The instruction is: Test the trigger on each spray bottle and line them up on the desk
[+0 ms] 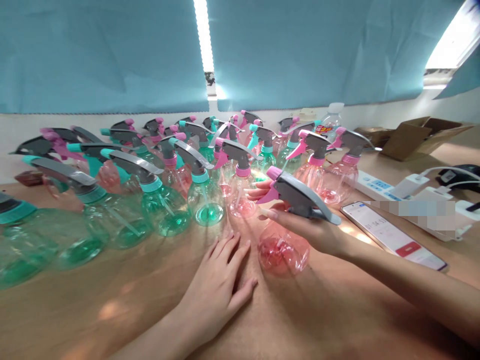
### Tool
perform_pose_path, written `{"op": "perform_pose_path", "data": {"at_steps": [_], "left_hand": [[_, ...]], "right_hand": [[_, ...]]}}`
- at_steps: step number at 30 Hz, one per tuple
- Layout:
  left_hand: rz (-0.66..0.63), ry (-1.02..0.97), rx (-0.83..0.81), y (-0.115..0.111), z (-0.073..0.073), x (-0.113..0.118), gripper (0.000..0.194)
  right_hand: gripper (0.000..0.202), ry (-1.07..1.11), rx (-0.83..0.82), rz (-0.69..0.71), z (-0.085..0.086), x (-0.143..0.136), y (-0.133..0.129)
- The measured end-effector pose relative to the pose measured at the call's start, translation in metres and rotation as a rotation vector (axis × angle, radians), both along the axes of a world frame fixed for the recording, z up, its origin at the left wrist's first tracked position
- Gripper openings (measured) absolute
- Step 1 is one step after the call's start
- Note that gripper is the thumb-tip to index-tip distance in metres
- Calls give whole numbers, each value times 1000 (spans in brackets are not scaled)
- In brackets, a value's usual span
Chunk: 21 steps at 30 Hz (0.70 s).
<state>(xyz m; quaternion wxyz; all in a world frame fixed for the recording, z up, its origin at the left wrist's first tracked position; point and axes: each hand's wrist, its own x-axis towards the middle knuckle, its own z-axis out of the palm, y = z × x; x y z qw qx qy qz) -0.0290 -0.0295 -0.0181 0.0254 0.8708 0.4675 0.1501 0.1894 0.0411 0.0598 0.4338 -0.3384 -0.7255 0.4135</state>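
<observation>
My left hand (221, 280) lies flat on the wooden table (150, 300), fingers spread and holding nothing. Just right of it stands a clear pink spray bottle (283, 250) with a grey and pink trigger head (300, 192). My right hand (305, 225) is around the neck of this bottle, under the head, with its fingertips pointing left; the neck itself is hidden. Behind my hands stand several more spray bottles, among them a green one (205, 200) with a teal collar and a pink one (242, 192) with a pink collar.
Several green bottles (165, 215) fill the left side. At the right are a phone (393, 235) showing a timer, a white power strip (378, 187) with plugs and cables, and an open cardboard box (407, 140). A blue curtain (112, 55) hangs behind.
</observation>
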Motion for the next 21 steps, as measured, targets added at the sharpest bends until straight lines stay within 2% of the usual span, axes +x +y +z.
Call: {"op": "perform_pose_path", "data": {"at_steps": [10,21], "left_hand": [[3,-17,-8,0,1,1,53],[0,-15,-14,1,4,1,52]], "right_hand": [[46,26,29,14,-1,0,1],[59,21,95,-46,0,0,1]]}}
